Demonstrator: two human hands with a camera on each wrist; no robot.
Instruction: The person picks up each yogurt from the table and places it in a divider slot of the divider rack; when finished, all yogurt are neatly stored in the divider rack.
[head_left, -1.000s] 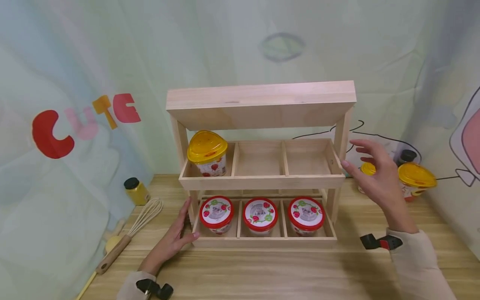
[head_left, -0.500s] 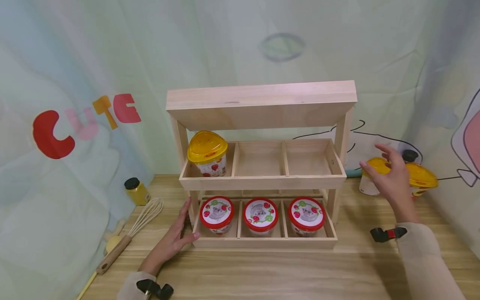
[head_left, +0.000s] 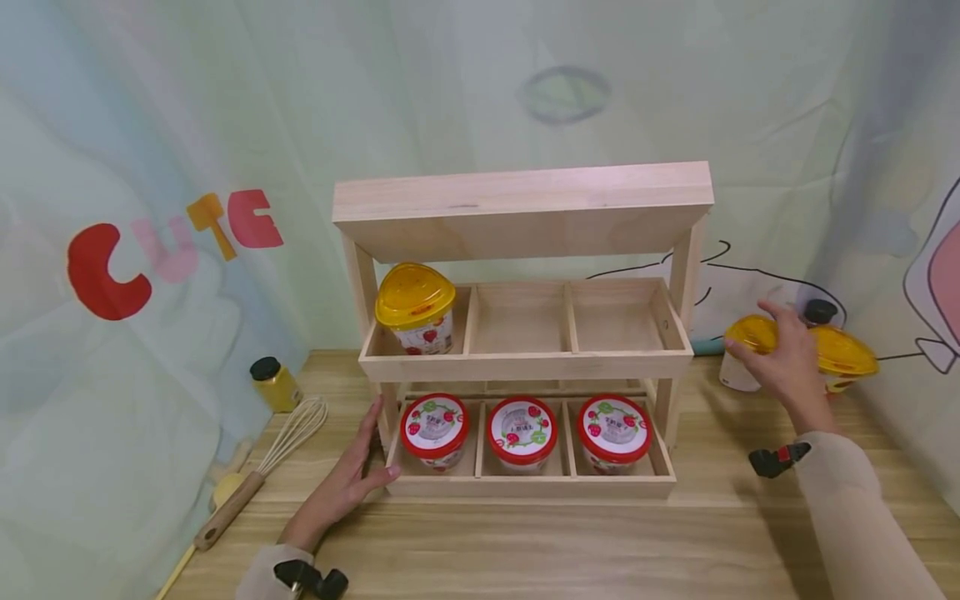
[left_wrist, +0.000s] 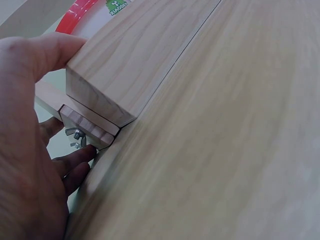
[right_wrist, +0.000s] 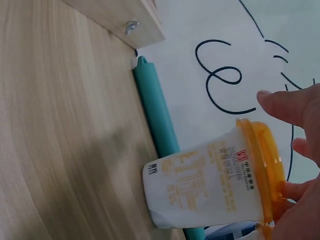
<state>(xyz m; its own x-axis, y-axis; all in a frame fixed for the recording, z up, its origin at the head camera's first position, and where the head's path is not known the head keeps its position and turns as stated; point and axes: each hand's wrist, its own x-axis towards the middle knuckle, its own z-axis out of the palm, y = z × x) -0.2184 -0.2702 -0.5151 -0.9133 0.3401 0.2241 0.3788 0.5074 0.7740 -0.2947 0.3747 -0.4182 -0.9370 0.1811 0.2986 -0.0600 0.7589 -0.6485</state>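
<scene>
A two-tier wooden display rack (head_left: pixel 525 367) stands mid-table. My left hand (head_left: pixel 345 479) holds its lower left corner, thumb on the front edge and fingers at the side by a wing nut (left_wrist: pixel 77 134). On the lower tier sit three red-lidded cups (head_left: pixel 522 427), one per compartment. A yellow-lidded cup (head_left: pixel 415 308) occupies the upper left compartment. Right of the rack, my right hand (head_left: pixel 791 371) is at another yellow-lidded cup (right_wrist: pixel 210 180) standing on the table. Its fingers reach the lid, while the thumb (right_wrist: pixel 280 106) stays apart from it.
A second yellow-lidded cup (head_left: pixel 847 354) and a black-capped object (head_left: pixel 820 312) stand beyond the right hand. Behind lies a teal roll (right_wrist: pixel 155 110) along the wall. At left are a whisk (head_left: pixel 255 479) and a yellow jar (head_left: pixel 275 387) with a black cap.
My right hand has moved right, away from the rack's upper tier, and down to the yellow-lidded cup. My left hand and the rack stay in place.
</scene>
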